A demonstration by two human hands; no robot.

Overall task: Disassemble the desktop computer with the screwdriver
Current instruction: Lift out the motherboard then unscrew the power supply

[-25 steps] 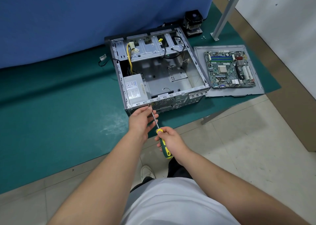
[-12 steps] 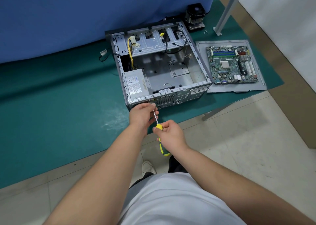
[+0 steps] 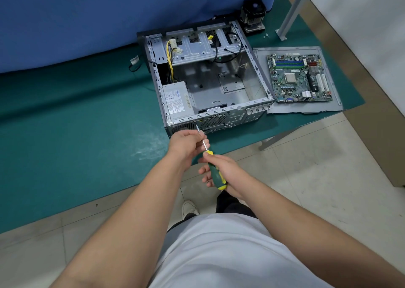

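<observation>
Item: desktop computer case (image 3: 210, 86), lying open-side-up on the green tabletop (image 3: 65, 123), near its front edge. Side panel off. Motherboard (image 3: 299, 77) out, laid on a grey panel (image 3: 328, 108) just right of the case. Cooler with fan (image 3: 253, 14) set at the back corner, two loose screws (image 3: 266, 35) beside it. By my judgement the task is well past halfway.

Remaining, as far as I can see: power supply (image 3: 178, 101) seated in the near-left corner of the case, its yellow cable bundle (image 3: 170, 57) running up to the drive cage (image 3: 197, 47), which is also in place. A small black part sits against the rear wall inside; I cannot tell what it is.

Item: screwdriver (image 3: 210, 160), yellow-and-green handle, bare steel shaft. Long axis runs from the handle, low and toward me, up and away to the left. Tip points at the rear panel of the case, meeting a screw (image 3: 195, 122) on the top rail near the power supply; I judge this to be one of its mounting screws.

My left hand (image 3: 188, 143): fingers curled around the shaft, pinching it close to the tip to steady it.

My right hand (image 3: 223, 171): fingers wrapped about the handle, thumb near the yellow collar.
</observation>
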